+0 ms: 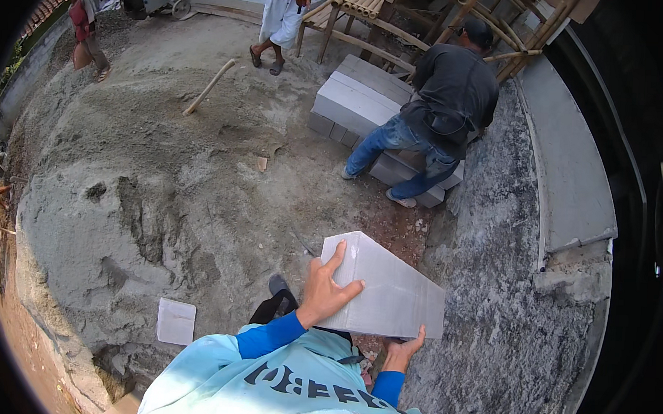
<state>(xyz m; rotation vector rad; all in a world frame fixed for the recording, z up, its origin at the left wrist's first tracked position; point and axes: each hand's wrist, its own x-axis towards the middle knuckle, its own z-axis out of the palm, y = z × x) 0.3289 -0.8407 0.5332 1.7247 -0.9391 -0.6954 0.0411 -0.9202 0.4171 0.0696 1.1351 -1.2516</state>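
A large pale grey concrete block [394, 287] is held in front of my body, off the ground. My left hand [326, 287] grips its left end, with the thumb on the near face and the fingers spread over the end. Under the lower right corner, my right hand [403, 351] supports the block, its thumb up against the edge; its other fingers are mostly hidden beneath. Both forearms wear blue sleeves. Ahead to the right, a person in a dark shirt and jeans [455, 86] bends beside a stack of similar blocks [354, 104].
A heap of grey sand [124, 220] spreads to the left, with a wooden handle [209, 87] sticking out. A square pale piece [176, 321] lies low left. Rough wall [498, 288] runs along the right. Bamboo scaffolding [355, 4] and two other people stand at the back.
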